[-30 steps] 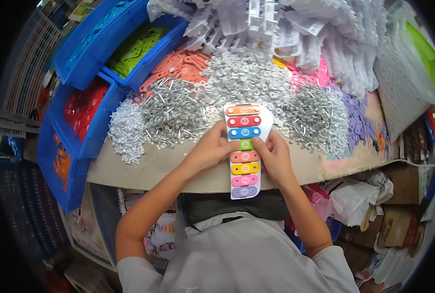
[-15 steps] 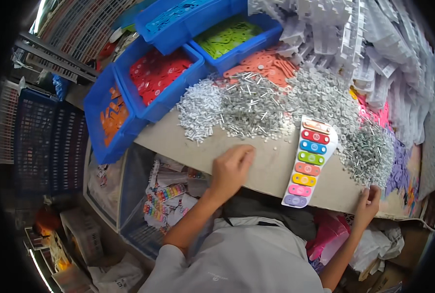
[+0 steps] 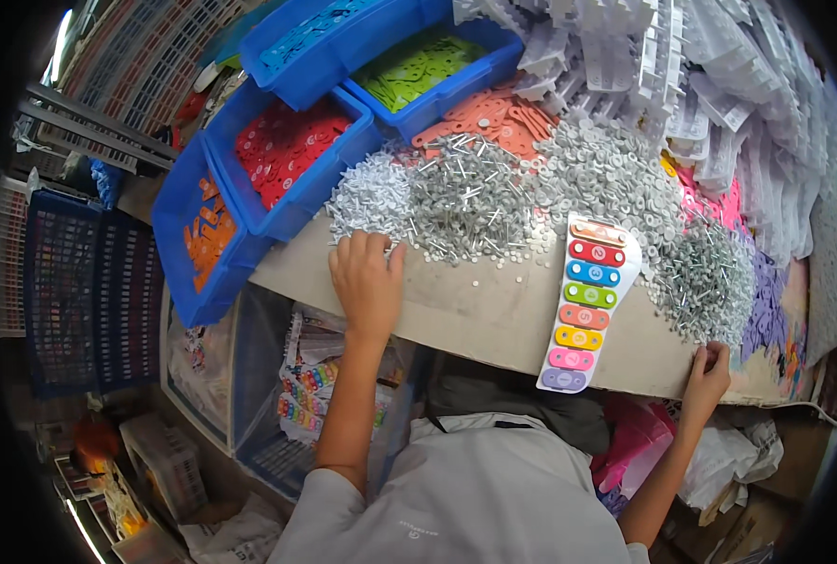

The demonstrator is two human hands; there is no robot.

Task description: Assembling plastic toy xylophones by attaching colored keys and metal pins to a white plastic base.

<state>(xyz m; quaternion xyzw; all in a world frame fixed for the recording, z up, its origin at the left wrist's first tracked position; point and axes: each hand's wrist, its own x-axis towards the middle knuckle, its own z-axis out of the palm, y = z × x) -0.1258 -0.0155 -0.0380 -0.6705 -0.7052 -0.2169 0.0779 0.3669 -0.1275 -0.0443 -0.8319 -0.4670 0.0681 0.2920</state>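
A toy xylophone point(image 3: 633, 258) with a white base and a row of rainbow-coloured bars lies on the table between my hands. Its upper bars carry white pegs at their ends; some lower ones show bare holes. My left hand point(image 3: 369, 287) reaches the near edge of a heap of small white plastic pegs point(image 3: 370, 200), fingers bent and apart, with nothing visible in them. Beside the heap of small metal screws or pins point(image 3: 705, 282), my right hand point(image 3: 708, 379) has thumb and fingers pinched together; whatever they hold is too small to make out.
Blue bins hold orange point(image 3: 210, 226), red point(image 3: 292, 150), green point(image 3: 418, 70) and blue bars. Heaps of metal pins point(image 3: 470, 197) and grey washers point(image 3: 597, 174) line the table's back. White plastic bases point(image 3: 719, 85) are stacked behind. A crate point(image 3: 334, 376) with printed cards stands below, left.
My left hand has moved left and away from me to the white pegs, its fingers spreading. The right hand stays by the metal heap. The view has shifted slightly.
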